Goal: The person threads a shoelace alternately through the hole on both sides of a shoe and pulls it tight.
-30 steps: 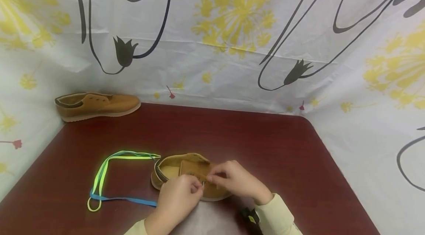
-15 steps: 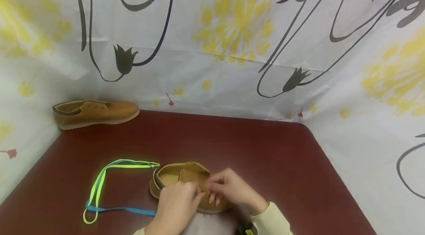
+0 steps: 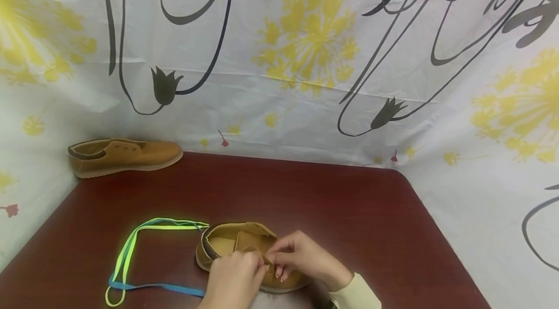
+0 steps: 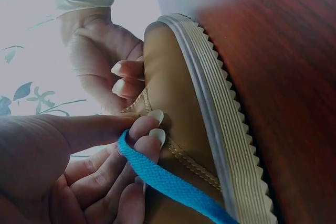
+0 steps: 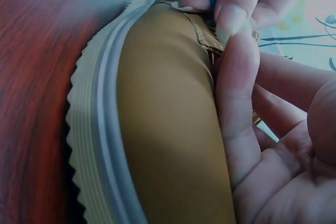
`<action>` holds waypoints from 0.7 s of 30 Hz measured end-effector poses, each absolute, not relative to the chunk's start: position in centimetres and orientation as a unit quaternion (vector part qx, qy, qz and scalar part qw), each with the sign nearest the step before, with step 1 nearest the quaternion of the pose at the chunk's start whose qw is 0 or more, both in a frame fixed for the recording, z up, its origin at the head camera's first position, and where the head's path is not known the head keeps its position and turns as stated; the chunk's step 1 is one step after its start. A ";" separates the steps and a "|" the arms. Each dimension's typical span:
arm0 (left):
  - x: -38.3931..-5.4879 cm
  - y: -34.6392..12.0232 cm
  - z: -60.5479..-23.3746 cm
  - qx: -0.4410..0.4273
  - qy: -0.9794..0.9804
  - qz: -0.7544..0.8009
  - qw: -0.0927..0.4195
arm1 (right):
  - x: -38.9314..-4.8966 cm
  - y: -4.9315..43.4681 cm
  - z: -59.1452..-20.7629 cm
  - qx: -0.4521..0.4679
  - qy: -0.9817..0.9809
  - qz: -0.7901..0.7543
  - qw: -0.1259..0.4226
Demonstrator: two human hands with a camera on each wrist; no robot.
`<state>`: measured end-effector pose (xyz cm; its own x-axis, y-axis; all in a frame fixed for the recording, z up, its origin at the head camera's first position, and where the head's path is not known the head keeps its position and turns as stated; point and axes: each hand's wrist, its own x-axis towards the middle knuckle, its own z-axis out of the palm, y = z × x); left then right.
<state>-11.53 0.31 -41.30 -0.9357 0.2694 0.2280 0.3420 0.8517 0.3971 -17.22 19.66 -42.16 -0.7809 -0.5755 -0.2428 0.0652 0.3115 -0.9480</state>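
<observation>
My left hand [image 3: 236, 277] is at the lower middle of the head view, its thumb and fingers clamped together on a flat, woven, bright blue lace [image 4: 170, 182], which runs from my fingertips to the bottom edge of the left wrist view. My right hand [image 3: 307, 258], just right of it, pinches the stitched edge of the eyelet flap on a tan leather shoe [image 3: 251, 241] with a ridged, pale sole; in the right wrist view my thumb tips meet beside that edge. The shoe sits upright at the lower centre of the head view, toe to the right, partly covered by my hands, on a glossy dark red table [image 3: 349, 212].

At the lower left, a flat neon yellow-green lace [image 3: 174, 227] bends down the table into a small loop, with blue running alongside and crossing near the loop toward my left hand. A matching tan shoe [image 3: 126, 157] stands at the left, toe to the right, by a white cloth [image 3: 244, 76] printed with yellow and grey flowers. A cream sleeve [image 3: 355, 294] covers my right wrist.
</observation>
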 end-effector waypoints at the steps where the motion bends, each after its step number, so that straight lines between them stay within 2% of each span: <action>1: -11.5 0.3 -41.3 -0.160 -0.959 -0.220 0.083 | -17.3 19.6 -42.2 -0.169 0.758 -0.562 0.283; 10: -11.0 0.0 -40.8 -0.181 -0.947 -0.231 0.131 | -17.2 19.2 -42.3 -0.158 0.768 -0.567 0.253; 17: -11.5 -0.4 -40.2 -0.199 -0.929 -0.227 0.213 | -17.1 19.0 -42.0 -0.165 0.783 -0.558 0.221; 21: -11.9 -0.8 -40.4 -0.210 -0.927 -0.249 0.186 | -17.1 19.0 -41.9 -0.185 0.792 -0.549 0.195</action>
<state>-11.94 -0.83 -40.37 -0.8424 0.2968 0.4497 0.4820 0.7882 0.3827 -17.07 19.00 -41.92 -0.8557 -0.5066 -0.1050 -0.0796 0.3293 -0.9409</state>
